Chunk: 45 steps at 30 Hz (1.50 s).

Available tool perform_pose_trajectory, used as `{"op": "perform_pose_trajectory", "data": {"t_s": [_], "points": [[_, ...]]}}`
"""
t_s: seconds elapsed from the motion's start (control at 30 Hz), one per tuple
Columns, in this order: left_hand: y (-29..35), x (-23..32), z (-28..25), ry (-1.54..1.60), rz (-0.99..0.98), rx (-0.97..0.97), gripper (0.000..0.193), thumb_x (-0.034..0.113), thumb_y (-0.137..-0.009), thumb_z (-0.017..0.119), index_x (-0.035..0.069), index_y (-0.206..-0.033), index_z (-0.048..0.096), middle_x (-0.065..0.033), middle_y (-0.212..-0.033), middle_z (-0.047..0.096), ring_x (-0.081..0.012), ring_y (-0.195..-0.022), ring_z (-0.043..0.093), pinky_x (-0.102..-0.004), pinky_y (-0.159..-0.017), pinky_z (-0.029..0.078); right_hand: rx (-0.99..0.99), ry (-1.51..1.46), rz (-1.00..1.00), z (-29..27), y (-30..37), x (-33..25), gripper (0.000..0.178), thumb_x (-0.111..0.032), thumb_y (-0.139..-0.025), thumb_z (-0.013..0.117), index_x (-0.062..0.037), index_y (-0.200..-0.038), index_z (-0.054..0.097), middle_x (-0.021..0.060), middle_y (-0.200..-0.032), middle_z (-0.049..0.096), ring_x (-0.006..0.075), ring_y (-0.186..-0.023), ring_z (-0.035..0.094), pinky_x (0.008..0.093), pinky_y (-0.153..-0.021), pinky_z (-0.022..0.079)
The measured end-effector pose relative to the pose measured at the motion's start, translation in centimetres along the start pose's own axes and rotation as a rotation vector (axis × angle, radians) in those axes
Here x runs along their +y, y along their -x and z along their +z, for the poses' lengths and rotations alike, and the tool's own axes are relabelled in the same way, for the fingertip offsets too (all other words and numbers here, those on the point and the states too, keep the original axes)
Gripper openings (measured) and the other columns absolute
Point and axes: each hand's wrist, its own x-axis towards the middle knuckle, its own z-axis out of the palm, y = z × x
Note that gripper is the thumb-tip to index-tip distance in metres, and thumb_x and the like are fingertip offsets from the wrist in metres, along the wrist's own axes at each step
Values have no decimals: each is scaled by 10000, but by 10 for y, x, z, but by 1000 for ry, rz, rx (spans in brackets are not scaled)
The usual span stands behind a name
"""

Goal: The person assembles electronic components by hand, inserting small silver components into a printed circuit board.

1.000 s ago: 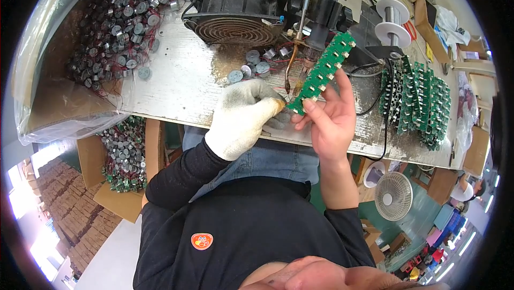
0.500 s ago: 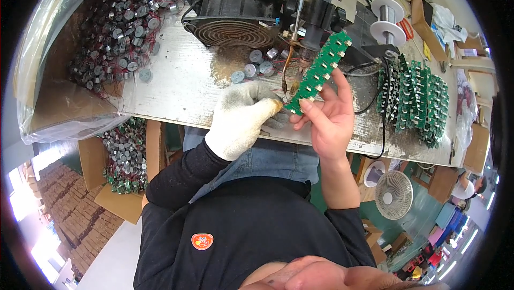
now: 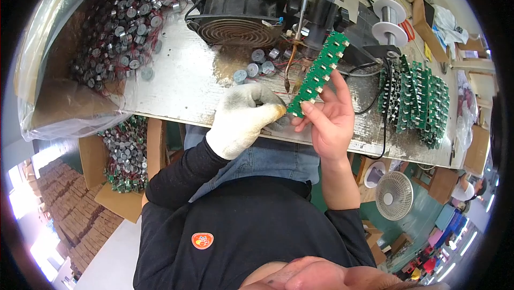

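A long green circuit board strip [image 3: 319, 76] with small white connectors along one edge is held at a slant by my bare right hand [image 3: 333, 121], thumb on its near end. My left hand [image 3: 241, 116], in a white glove with a stained fingertip, is pinched closed right at that near end of the strip. Whatever sits between its fingers is hidden, though a thin red wire shows just above them. The brown, dark-tipped nozzle of a soldering device [image 3: 289, 73] points down just left of the strip. Several small round metal motors [image 3: 253, 69] lie beyond my left hand.
A black fan [image 3: 235, 19] stands at the back of the worktable. A large heap of wired motors [image 3: 128, 33] fills the left. Rows of green boards [image 3: 420, 97] and wire spools [image 3: 388, 22] are at right. A carton of parts [image 3: 126, 156] stands below the table edge.
My gloved left hand has shifted very slightly right, staying pinched at the board's near end. The board and my right hand hold nearly the same pose.
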Motion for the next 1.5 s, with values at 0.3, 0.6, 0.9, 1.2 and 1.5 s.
{"op": "perform_pose_trajectory", "data": {"t_s": [0.3, 0.6, 0.9, 1.2, 1.5], "points": [[-2, 1, -1, -22, -21, 0, 172, 125, -793, 615, -44, -814, 636, -61, -714, 639, -100, -656, 598, -251, -584, 477, -19, 10, -20, 0, -1, 1, 725, 137, -824, 564, -55, -1446, 244, 221, -1133, 576, 214, -675, 672, 274, -498, 564], [-3, 4, 1, 58, -26, -9, 156, 114, -805, 611, -41, -814, 628, -59, -710, 637, -100, -643, 601, -245, -582, 482, -32, 6, -12, 1, -4, -4, 720, 138, -822, 567, -57, -1442, 257, 217, -1095, 583, 222, -668, 672, 278, -494, 561], [0, -4, -1, -27, 2, 8, 168, 115, -800, 603, -48, -816, 641, -68, -709, 642, -105, -647, 602, -248, -587, 483, -8, 26, -19, 1, 2, 4, 703, 143, -818, 560, -24, -1434, 264, 225, -1204, 552, 233, -678, 671, 270, -475, 555], [25, -1, -8, -279, 48, -37, 240, 92, -797, 653, -44, -989, 602, -74, -767, 635, -100, -631, 591, -257, -582, 482, -13, -3, 148, -9, 13, -2, 727, 128, -783, 579, -26, -1422, 268, 217, -1093, 583, 215, -612, 655, 262, -440, 535], [52, -28, 22, -1038, 841, 242, 472, 154, -629, 813, 81, -1058, 630, -64, -938, 584, -260, -824, 578, -375, -738, 457, -74, -46, 274, -16, 93, -28, 743, 123, -789, 613, -53, -1376, 193, 178, -1071, 564, 210, -735, 661, 280, -520, 573]]}}
